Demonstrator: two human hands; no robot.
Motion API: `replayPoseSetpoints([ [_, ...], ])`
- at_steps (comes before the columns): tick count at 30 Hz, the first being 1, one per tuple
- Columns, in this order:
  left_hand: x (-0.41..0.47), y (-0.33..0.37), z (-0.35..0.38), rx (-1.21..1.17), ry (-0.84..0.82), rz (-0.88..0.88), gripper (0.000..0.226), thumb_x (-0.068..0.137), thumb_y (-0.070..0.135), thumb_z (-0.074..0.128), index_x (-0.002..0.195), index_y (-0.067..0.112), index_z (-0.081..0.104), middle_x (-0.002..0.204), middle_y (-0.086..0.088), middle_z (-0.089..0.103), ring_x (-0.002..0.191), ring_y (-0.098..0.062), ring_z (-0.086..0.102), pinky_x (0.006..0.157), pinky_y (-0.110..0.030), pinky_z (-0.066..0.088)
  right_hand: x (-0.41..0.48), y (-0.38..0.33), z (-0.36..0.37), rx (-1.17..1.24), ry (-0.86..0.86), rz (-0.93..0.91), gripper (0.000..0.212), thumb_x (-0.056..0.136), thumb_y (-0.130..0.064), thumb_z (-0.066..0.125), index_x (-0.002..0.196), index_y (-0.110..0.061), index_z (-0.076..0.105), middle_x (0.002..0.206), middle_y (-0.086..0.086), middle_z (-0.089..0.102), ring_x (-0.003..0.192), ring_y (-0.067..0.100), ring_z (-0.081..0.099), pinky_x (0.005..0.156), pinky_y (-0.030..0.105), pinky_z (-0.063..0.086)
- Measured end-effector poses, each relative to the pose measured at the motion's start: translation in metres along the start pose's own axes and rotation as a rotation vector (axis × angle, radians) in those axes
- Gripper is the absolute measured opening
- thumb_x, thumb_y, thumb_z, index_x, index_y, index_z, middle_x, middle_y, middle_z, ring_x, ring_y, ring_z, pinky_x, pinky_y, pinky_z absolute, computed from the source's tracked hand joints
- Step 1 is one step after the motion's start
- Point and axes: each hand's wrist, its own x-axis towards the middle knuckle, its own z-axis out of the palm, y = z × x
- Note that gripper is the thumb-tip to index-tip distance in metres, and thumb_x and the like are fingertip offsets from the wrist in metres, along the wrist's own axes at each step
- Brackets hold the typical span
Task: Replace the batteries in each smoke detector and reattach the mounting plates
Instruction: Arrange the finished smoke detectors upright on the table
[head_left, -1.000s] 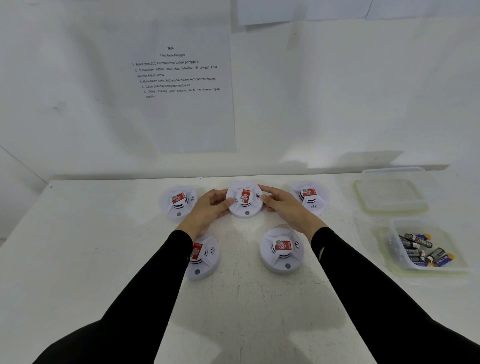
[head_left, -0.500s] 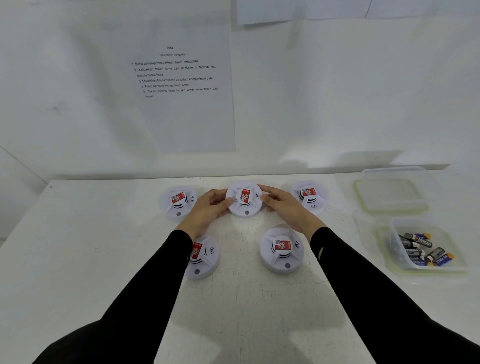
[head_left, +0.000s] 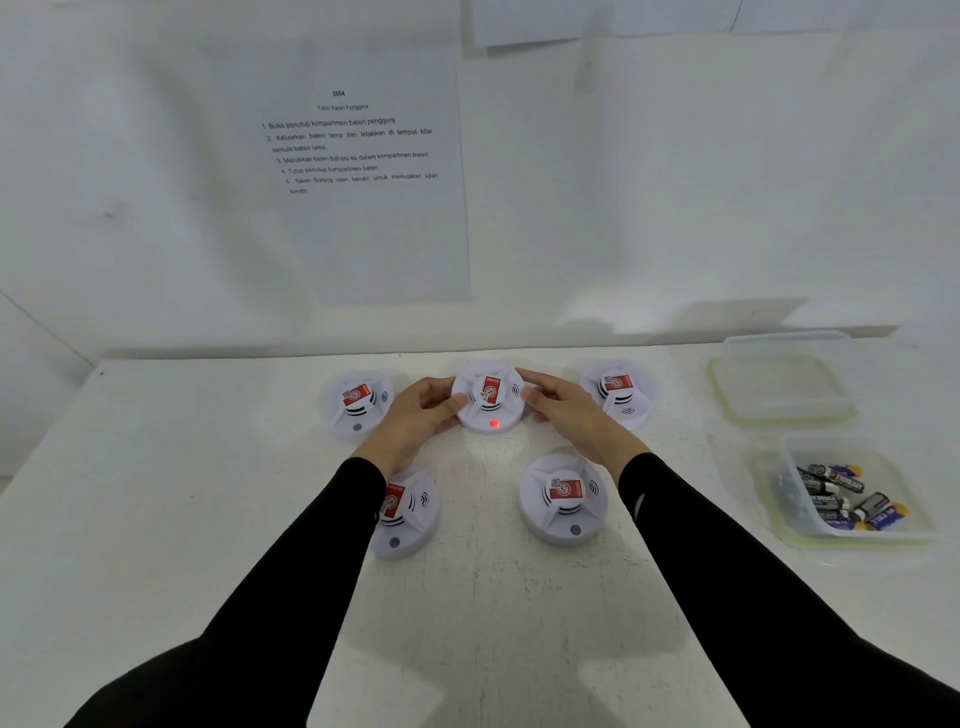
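Observation:
Several round white smoke detectors with red labels lie face up on the white table (head_left: 182, 519). The middle back detector (head_left: 488, 397) is held between both hands, and a red light glows on its front edge. My left hand (head_left: 415, 415) grips its left side; my right hand (head_left: 569, 410) grips its right side. Other detectors lie at the back left (head_left: 356, 402), back right (head_left: 618, 392), front left (head_left: 408, 514) partly under my left sleeve, and front right (head_left: 563, 499).
A clear tub (head_left: 852, 493) with several batteries stands at the right edge. Its lid (head_left: 779, 387) lies behind it. A printed instruction sheet (head_left: 363, 176) hangs on the wall behind the table.
A red light has come on at the front edge of the held detector. The hands have stayed in place on it.

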Motion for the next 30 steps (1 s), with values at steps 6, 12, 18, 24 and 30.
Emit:
replayPoseSetpoints([
  [6,0.001,0.003,-0.001,0.092,-0.004,-0.016,0.034,0.093,0.012,0.068,0.123,-0.001,0.061,0.122,-0.012,0.068,0.113,-0.022,0.066,0.085,-0.022,0.058,-0.003,-0.001,0.004,-0.006,0.046,0.030,0.034,0.099,-0.018,0.052,0.132,-0.021,0.057,0.101,-0.006,0.064,0.083,0.005,0.053,0.083,0.015,0.045],
  [12,0.004,0.001,-0.006,0.269,0.019,-0.031,0.032,0.090,0.023,0.073,0.118,0.009,0.068,0.116,-0.006,0.071,0.112,-0.022,0.066,0.101,-0.037,0.053,-0.004,-0.004,0.009,-0.053,0.044,0.060,0.032,0.099,-0.019,0.050,0.129,-0.022,0.061,0.127,-0.006,0.063,0.118,0.010,0.055,0.104,0.026,0.042],
  [18,0.000,0.005,-0.004,0.370,0.048,-0.005,0.032,0.090,0.028,0.073,0.117,0.012,0.069,0.114,-0.003,0.071,0.108,-0.019,0.066,0.102,-0.037,0.052,-0.004,-0.010,0.013,-0.059,0.097,0.112,0.032,0.099,-0.017,0.052,0.130,-0.015,0.059,0.131,-0.001,0.060,0.115,0.008,0.053,0.104,0.024,0.040],
  [24,-0.004,0.013,-0.003,0.341,0.047,-0.071,0.037,0.096,0.031,0.064,0.124,0.006,0.066,0.111,-0.003,0.068,0.101,-0.019,0.066,0.103,-0.037,0.051,-0.013,-0.017,0.017,-0.115,0.191,0.133,0.035,0.101,-0.015,0.046,0.134,-0.010,0.055,0.120,0.003,0.061,0.104,0.012,0.053,0.102,0.027,0.041],
  [30,-0.015,0.041,0.029,0.390,0.258,0.152,0.021,0.099,0.015,0.051,0.114,0.016,0.066,0.107,0.004,0.064,0.094,-0.014,0.060,0.081,-0.022,0.045,-0.053,-0.024,-0.029,-0.010,0.389,-0.062,0.036,0.097,0.004,0.039,0.121,-0.007,0.062,0.100,0.001,0.061,0.077,0.007,0.055,0.073,0.014,0.049],
])
